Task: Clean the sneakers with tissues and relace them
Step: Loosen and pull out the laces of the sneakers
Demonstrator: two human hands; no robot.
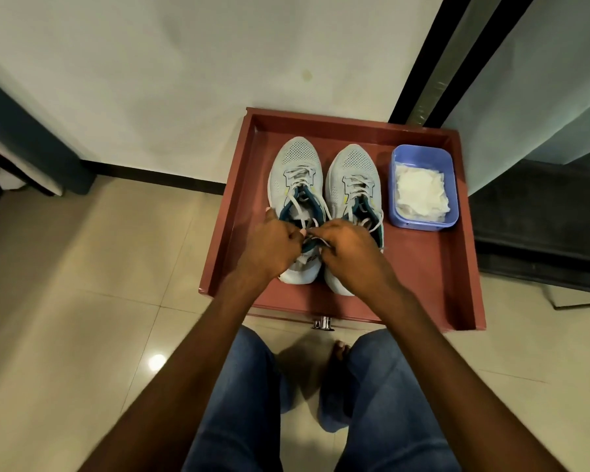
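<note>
Grey left sneaker (295,185) under both hands, left hand (273,248), right hand (349,253) pinching its laces (315,238)

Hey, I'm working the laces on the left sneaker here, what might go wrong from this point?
Both the left hand and right hand pinch the lace of the left sneaker over its heel end. A hard pull may drag that shoe against the right sneaker beside it. That shoe's loose lace ends lie close to your right hand and might snag.
</note>
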